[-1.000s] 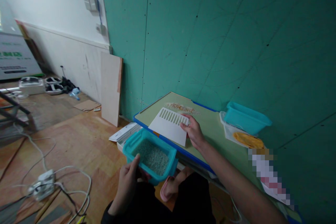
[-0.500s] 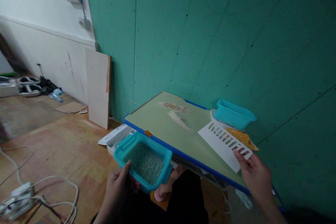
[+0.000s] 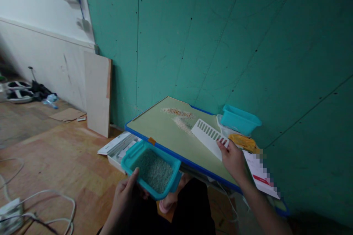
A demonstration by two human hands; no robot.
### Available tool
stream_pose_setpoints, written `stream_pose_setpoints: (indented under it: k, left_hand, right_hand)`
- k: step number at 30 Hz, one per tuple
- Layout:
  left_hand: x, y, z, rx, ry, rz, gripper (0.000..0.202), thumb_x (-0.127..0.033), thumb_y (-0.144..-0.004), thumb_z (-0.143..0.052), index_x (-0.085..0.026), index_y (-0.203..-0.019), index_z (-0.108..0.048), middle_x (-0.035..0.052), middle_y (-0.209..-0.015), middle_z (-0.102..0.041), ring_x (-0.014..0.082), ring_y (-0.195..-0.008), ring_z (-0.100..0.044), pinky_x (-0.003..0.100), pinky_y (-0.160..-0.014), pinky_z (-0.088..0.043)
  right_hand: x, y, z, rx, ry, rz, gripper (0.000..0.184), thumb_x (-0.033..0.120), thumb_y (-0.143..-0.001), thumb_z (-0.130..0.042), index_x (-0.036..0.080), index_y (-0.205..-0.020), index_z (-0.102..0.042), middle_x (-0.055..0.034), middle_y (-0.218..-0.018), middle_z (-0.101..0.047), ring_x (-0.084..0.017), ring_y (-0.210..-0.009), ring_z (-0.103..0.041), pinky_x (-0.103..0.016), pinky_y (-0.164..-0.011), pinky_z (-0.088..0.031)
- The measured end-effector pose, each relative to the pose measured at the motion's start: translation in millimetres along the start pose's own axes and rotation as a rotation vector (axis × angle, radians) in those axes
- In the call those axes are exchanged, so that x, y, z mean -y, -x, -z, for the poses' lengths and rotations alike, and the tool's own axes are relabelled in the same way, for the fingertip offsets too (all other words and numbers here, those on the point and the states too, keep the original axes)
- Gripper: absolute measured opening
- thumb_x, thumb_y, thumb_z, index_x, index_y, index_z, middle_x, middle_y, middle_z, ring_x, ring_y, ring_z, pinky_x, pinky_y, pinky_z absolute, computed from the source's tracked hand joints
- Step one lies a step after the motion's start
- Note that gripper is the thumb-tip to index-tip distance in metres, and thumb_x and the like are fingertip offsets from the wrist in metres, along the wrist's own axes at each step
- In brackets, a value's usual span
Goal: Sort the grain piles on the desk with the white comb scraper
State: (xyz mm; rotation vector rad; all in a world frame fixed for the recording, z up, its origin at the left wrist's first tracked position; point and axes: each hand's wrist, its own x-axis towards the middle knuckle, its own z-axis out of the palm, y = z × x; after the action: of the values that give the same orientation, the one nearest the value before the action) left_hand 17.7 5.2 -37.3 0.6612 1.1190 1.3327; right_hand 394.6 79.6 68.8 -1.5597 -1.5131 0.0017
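Note:
My left hand (image 3: 127,191) grips the near left side of a turquoise plastic box (image 3: 178,165), thumb over its rim. Pale rice-like grains (image 3: 154,169) lie inside the box, which is held at the table's front edge. In my right hand (image 3: 233,158) is a white slotted plastic strip (image 3: 205,139), pinched at its right end and slanting over the tabletop. Its far left end is close to a streak of pale grains (image 3: 182,124) on the green-topped table (image 3: 162,132). Behind that streak lies a pile of orange-brown and pale grains (image 3: 178,112).
Against the green wall, a second turquoise box (image 3: 241,119) rests on a clear container (image 3: 227,130). Beside them are a yellow packet (image 3: 244,142) and a white-and-red card (image 3: 260,176). An opened white carton (image 3: 117,147), a leaning board (image 3: 97,93) and white cables (image 3: 63,205) are at left.
My right hand has moved left and inward with the slotted strip, bringing it nearer the grain streak and uncovering the white-and-red card. My left hand still holds the box in nearly the same place.

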Motion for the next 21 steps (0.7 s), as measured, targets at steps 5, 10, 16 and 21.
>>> stream_pose_setpoints:
  k: [5, 10, 16, 21]
  left_hand:
    - [-4, 0, 0.3, 0.004, 0.005, 0.017, 0.076, -0.088, -0.082, -0.078, -0.021, -0.046, -0.074, 0.0085, -0.047, -0.067, 0.0162, -0.042, -0.056, 0.029, -0.051, -0.049]
    - [-12, 4, -4.0, 0.023, 0.003, 0.007, 0.074, -0.085, -0.085, -0.077, -0.022, -0.046, -0.072, 0.0097, -0.048, -0.069, 0.0176, -0.043, -0.057, 0.030, -0.050, -0.049]
    - [-13, 2, -4.2, 0.039, -0.021, -0.016, 0.075, -0.084, -0.086, -0.075, -0.022, -0.046, -0.070, 0.0087, -0.046, -0.066, 0.0171, -0.042, -0.057, 0.031, -0.052, -0.051]
    - [-3, -3, 0.3, 0.037, -0.033, -0.009, 0.079, -0.089, -0.088, -0.071, -0.022, -0.046, -0.069, 0.0096, -0.046, -0.066, 0.0186, -0.045, -0.064, 0.029, -0.051, -0.050]
  right_hand:
    - [14, -16, -33, -0.009, -0.025, 0.046, 0.040, 0.068, -0.098, -0.058, 0.031, -0.082, -0.063, -0.0152, -0.078, -0.081, -0.035, -0.080, -0.078, -0.038, -0.064, -0.051]
    - [20, -37, -63, 0.048, -0.013, 0.057, 0.031, 0.057, -0.097, -0.058, 0.029, -0.083, -0.062, -0.0157, -0.081, -0.082, -0.034, -0.078, -0.077, -0.036, -0.065, -0.049]
    - [35, -66, -92, 0.054, -0.046, 0.021, 0.018, 0.041, -0.092, -0.066, 0.029, -0.080, -0.060, -0.0122, -0.083, -0.082, -0.031, -0.081, -0.077, -0.035, -0.072, -0.052]
    - [45, -73, -101, 0.082, -0.084, -0.020, 0.015, 0.037, -0.089, -0.068, 0.028, -0.080, -0.061, -0.0121, -0.086, -0.084, -0.032, -0.083, -0.078, -0.037, -0.075, -0.055]
